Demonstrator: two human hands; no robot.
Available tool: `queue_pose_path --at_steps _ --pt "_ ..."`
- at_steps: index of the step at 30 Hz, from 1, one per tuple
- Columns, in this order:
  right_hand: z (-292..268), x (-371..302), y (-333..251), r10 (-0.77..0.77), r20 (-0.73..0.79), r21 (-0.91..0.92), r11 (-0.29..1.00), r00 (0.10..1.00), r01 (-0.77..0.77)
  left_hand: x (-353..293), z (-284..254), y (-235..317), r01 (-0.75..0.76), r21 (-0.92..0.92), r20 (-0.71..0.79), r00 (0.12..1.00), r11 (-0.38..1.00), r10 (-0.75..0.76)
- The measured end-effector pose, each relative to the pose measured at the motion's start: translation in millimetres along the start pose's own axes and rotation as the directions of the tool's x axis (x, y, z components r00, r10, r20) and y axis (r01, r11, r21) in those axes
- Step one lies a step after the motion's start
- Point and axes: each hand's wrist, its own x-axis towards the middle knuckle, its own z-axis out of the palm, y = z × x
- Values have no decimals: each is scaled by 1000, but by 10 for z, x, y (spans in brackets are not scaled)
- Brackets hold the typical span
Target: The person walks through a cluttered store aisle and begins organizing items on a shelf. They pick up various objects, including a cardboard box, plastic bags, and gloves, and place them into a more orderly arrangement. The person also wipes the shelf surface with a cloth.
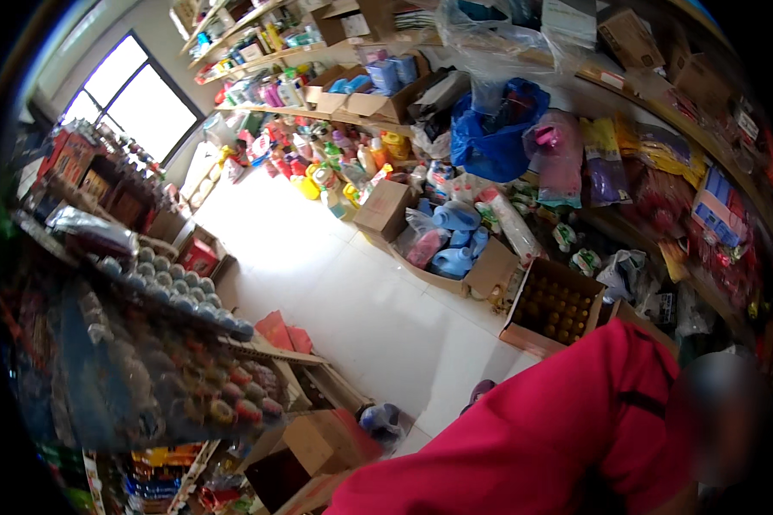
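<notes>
Neither my left hand nor my right hand can be made out. Bright red cloth [524,412] fills the lower right, bent like a limb, and I cannot tell whose clothing it is. Beside it is a blurred, skin-toned patch [723,421] that I cannot identify. The tip of a dark purple shoe [481,392] shows on the floor past the cloth's edge. Close to the cloth stands an open carton of bottles with yellowish caps [554,305]. Next to that, another open carton [489,270] holds blue jugs [455,240].
A pale tiled floor [343,266] runs toward a window [137,94] at far left. Bottles [318,167] crowd the floor under the back shelves [275,56]. A blue plastic bag [498,129] hangs at right. Stacked cans [172,283] and an open carton [318,446] stand at left.
</notes>
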Motion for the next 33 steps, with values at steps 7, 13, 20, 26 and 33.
queue_pose_path --at_steps 7,13,20,26,33 --pt "92 -171 -77 30 -66 60 998 997 -26 -89 -156 140 -27 21 5 1000 999 27" --pt "448 70 -179 -18 109 120 993 994 5 -114 -235 241 -50 155 -19 998 987 54" --pt "842 542 -287 -110 50 151 983 993 102 -83 -232 283 -19 300 -22 999 954 27" --pt "985 818 -353 -163 2 136 977 987 161 -15 -219 289 -46 399 3 999 916 49" --pt "1040 1167 -368 -230 16 114 967 973 227 34 -387 224 -108 468 14 993 877 115"
